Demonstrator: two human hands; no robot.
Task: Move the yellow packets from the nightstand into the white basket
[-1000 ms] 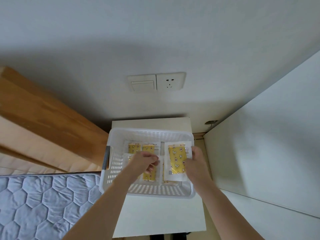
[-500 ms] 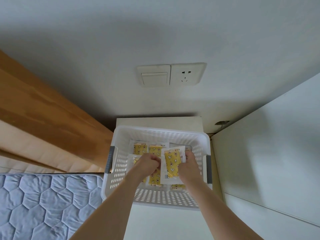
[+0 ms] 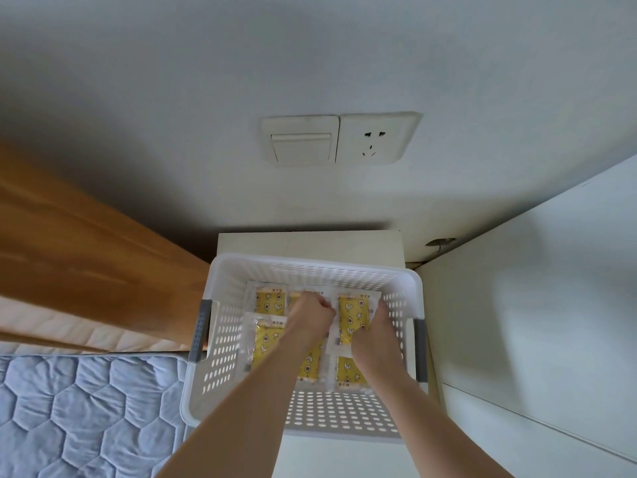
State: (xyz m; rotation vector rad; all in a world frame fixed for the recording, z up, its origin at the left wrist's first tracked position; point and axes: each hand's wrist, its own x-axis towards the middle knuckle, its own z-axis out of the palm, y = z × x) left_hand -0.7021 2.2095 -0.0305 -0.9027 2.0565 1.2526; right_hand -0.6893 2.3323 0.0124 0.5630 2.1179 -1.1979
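A white perforated basket (image 3: 220,326) with grey handles stands on the white nightstand (image 3: 310,244). Several yellow packets with clear edges lie flat on its floor, one at the back left (image 3: 270,301) and one at the left (image 3: 265,343). Both my hands are inside the basket. My left hand (image 3: 310,313) and my right hand (image 3: 377,331) pinch the two side edges of one yellow packet (image 3: 351,319), held low over the others at the back right. My forearms hide part of the packets below.
A wooden headboard (image 3: 86,257) and a quilted blue-grey mattress (image 3: 79,415) lie to the left. A white cabinet side (image 3: 537,315) stands close on the right. A wall switch (image 3: 300,141) and socket (image 3: 375,138) are above the nightstand.
Both hands have carried the held packet lower and toward the back of the basket. The camera has moved closer and shifted, so the basket looks larger.
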